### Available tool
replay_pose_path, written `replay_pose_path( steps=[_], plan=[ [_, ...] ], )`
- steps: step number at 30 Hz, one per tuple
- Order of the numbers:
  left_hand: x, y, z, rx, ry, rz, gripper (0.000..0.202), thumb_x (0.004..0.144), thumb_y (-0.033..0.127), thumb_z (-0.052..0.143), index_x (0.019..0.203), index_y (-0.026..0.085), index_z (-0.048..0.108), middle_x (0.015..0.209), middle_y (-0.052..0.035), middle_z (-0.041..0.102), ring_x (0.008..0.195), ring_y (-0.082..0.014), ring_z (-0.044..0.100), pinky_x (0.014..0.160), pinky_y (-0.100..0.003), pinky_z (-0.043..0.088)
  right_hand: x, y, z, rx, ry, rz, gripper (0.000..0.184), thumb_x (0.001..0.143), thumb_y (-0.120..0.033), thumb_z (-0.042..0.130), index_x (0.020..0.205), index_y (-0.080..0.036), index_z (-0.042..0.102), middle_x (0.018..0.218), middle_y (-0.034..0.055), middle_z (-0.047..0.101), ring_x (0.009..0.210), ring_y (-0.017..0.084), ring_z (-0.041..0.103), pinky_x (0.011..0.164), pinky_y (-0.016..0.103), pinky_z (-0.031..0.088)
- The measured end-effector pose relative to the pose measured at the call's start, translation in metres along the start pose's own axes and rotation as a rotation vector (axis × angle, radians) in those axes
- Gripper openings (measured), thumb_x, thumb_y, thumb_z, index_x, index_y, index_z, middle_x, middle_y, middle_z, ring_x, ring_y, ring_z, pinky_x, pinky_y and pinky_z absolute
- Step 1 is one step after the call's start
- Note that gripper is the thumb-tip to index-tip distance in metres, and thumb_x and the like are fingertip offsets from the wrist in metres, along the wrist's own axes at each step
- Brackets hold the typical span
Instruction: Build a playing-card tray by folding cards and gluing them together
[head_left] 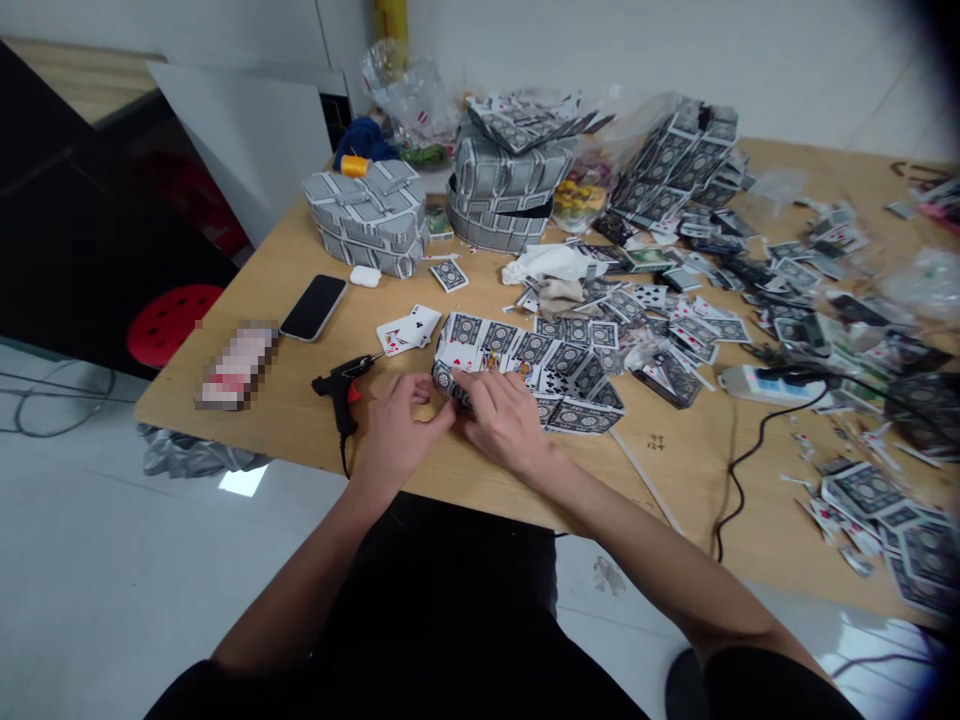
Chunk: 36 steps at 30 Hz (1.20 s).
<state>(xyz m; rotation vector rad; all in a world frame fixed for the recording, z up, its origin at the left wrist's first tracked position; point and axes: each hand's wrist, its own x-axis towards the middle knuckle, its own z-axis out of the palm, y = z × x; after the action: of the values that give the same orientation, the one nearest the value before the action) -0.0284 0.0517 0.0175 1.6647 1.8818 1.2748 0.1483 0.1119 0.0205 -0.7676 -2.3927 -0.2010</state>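
A long open-topped box made of joined playing cards (531, 345) lies on the table in front of me, its card faces showing inside. My left hand (401, 425) is at its near left corner, fingers curled and thumb against the edge. With bent fingers, my right hand (506, 420) grips the near side wall and hides part of it. A black hot glue gun (341, 390) with a red trigger lies just left of my left hand. Beyond its nozzle are a few loose playing cards (409, 330).
Finished-looking woven card boxes (367, 220) and a stacked one (510, 170) stand at the back. A phone (313, 307) and white earbud case (365, 276) lie left. Heaps of cards (675, 330), a power strip (772, 385) and its black cable (739, 470) occupy the right.
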Motion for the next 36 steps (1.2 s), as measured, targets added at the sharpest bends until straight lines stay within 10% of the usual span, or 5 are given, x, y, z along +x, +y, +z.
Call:
replay_pose_path(
  steps=[36],
  plan=[
    [-0.001,0.0,-0.003,0.056,0.031,0.104,0.03,0.089,0.033,0.082,0.112,0.024,0.064,0.103,-0.0053,0.072,0.085,-0.0201,0.069,0.08,-0.036,0.059,0.004,0.002,-0.002,0.007,0.028,-0.002,0.024,0.103,-0.011,0.056,0.124,-0.009,0.068,0.093,0.0125,0.076,0.086,0.026,0.066,0.075,0.039,0.042]
  ],
)
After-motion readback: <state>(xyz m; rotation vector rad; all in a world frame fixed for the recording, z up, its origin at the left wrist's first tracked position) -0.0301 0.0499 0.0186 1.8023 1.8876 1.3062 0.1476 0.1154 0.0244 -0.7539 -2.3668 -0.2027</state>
